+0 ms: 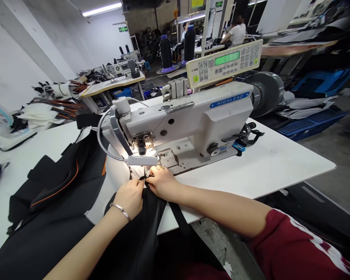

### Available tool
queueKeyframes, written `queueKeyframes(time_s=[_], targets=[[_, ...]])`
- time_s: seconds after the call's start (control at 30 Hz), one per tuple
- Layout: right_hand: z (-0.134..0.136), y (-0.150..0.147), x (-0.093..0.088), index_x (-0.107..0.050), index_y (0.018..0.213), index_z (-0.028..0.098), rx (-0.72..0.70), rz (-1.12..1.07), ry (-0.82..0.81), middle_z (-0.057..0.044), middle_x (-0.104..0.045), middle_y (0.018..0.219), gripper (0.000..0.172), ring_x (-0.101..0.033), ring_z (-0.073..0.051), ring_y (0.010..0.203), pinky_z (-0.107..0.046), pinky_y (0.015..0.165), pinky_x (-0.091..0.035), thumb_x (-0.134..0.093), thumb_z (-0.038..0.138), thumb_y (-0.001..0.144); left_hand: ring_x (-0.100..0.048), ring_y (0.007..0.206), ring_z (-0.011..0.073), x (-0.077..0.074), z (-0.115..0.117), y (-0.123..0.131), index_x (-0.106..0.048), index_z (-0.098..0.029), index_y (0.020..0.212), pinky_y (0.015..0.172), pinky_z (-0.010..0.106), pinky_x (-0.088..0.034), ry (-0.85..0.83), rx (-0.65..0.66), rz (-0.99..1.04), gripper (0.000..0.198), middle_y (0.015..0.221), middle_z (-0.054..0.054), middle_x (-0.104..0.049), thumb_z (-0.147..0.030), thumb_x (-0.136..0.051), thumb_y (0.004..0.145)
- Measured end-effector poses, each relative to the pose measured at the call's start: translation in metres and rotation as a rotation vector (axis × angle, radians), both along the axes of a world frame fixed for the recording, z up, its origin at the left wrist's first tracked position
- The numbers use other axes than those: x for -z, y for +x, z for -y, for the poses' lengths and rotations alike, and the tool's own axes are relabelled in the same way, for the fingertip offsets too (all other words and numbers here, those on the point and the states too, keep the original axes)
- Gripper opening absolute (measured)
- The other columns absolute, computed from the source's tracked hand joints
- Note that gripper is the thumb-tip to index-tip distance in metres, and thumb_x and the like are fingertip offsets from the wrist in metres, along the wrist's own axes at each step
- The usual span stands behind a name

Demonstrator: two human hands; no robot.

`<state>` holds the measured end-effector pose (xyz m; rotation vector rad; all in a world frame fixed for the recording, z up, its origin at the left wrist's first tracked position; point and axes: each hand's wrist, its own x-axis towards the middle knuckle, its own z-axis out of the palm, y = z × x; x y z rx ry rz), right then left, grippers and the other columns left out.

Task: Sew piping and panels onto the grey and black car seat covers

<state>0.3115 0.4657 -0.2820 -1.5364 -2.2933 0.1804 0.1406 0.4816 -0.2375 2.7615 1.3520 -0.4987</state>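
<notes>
Just in front of the needle area of a sewing machine [189, 116], both hands pinch the edge of a black fabric piece [142, 229]. My left hand [130, 197], with a silver bangle at the wrist, is closed on the edge from the left. My right hand [163, 182] is closed on it from the right, its fingers close to the needle plate. The fabric hangs over the table's front edge toward my lap. A lamp [142, 160] lights the spot, and its housing partly hides the presser foot. The fingertips cover the exact fold.
More black fabric with orange piping [55, 186] lies spread on the left of the white table [280, 159]. A control panel [224, 62] and thread cones [165, 54] stand behind the machine. Blue scissors [239, 146] sit at its right end. Two people work farther back.
</notes>
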Motion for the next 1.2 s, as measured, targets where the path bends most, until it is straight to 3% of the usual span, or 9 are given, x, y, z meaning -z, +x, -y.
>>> queueKeyframes(time_s=[0.13,0.23,0.37,0.47,0.7,0.9,0.97,1.2], targets=[[-0.006,0.003,0.008,-0.072,0.094,0.017,-0.097,-0.053,0.107,-0.010,-0.063,0.114,0.020,-0.049,-0.023,0.105,-0.039,0.097,-0.033,-0.055,0.026,0.089,-0.050,0.126,0.0257,-0.011,-0.014,-0.028,-0.053,-0.021,0.131,0.102,0.038,-0.044,-0.155,0.064,0.139,0.072,0.131,0.009,-0.058,-0.002,-0.056,0.062],[-0.008,0.004,0.012,-0.071,0.098,0.015,-0.112,-0.072,0.104,-0.010,-0.067,0.103,0.021,-0.051,-0.023,0.103,-0.040,0.101,-0.032,-0.056,0.025,0.088,-0.058,0.118,0.0232,-0.020,-0.018,-0.025,-0.061,-0.021,0.120,0.097,0.035,-0.047,-0.135,-0.015,0.089,0.059,0.122,0.008,-0.065,0.004,-0.045,0.069],[-0.008,0.005,0.013,-0.072,0.098,0.015,-0.080,-0.066,0.062,-0.009,-0.069,0.103,0.023,-0.052,-0.025,0.102,-0.041,0.098,-0.033,-0.055,0.025,0.088,-0.067,0.098,0.0302,-0.026,-0.005,0.014,-0.067,-0.014,0.097,0.083,0.042,-0.052,-0.007,-0.016,-0.093,0.036,0.096,0.014,-0.069,-0.001,-0.039,0.080],[-0.008,0.006,0.013,-0.072,0.096,0.015,-0.080,-0.078,0.059,-0.009,-0.069,0.103,0.021,-0.053,-0.024,0.101,-0.040,0.098,-0.034,-0.057,0.022,0.084,-0.067,0.096,0.0301,-0.021,0.007,0.030,-0.064,-0.011,0.102,0.080,0.041,-0.054,-0.006,-0.028,-0.119,0.030,0.100,0.017,-0.066,-0.005,-0.043,0.081],[-0.011,0.006,0.018,-0.071,0.105,0.020,-0.108,-0.213,0.087,-0.004,-0.072,0.110,0.025,-0.057,-0.020,0.105,-0.040,0.107,-0.029,-0.056,0.019,0.086,-0.066,0.094,0.0252,-0.002,0.016,0.010,-0.058,-0.015,0.117,0.078,0.039,-0.056,0.002,-0.081,0.005,0.036,0.126,0.014,-0.052,-0.018,-0.051,0.082],[-0.019,0.003,0.015,-0.069,0.112,0.020,-0.203,-0.199,-0.035,-0.006,-0.069,0.119,0.034,-0.056,-0.020,0.115,-0.040,0.106,-0.033,-0.057,0.011,0.081,-0.067,0.097,0.0249,0.006,0.018,0.011,-0.057,-0.018,0.119,0.079,0.038,-0.056,0.098,-0.063,0.064,0.039,0.151,0.014,-0.035,-0.015,-0.050,0.080],[-0.019,0.005,0.009,-0.070,0.107,0.021,-0.235,-0.187,-0.084,-0.004,-0.069,0.117,0.032,-0.056,-0.019,0.114,-0.036,0.103,-0.036,-0.056,0.009,0.080,-0.067,0.098,0.0255,0.005,0.015,0.012,-0.056,-0.019,0.118,0.081,0.039,-0.056,0.070,-0.055,0.047,0.040,0.152,0.013,-0.038,-0.015,-0.050,0.080],[-0.008,0.012,-0.010,-0.063,0.103,0.020,0.101,-0.063,-0.164,-0.007,-0.064,0.105,0.022,-0.060,-0.021,0.096,-0.030,0.080,-0.045,-0.057,0.034,0.088,-0.067,0.101,0.0273,-0.002,0.003,0.010,-0.052,-0.016,0.119,0.084,0.038,-0.052,-0.022,-0.111,0.050,0.040,0.116,0.013,-0.066,-0.016,-0.051,0.079]])
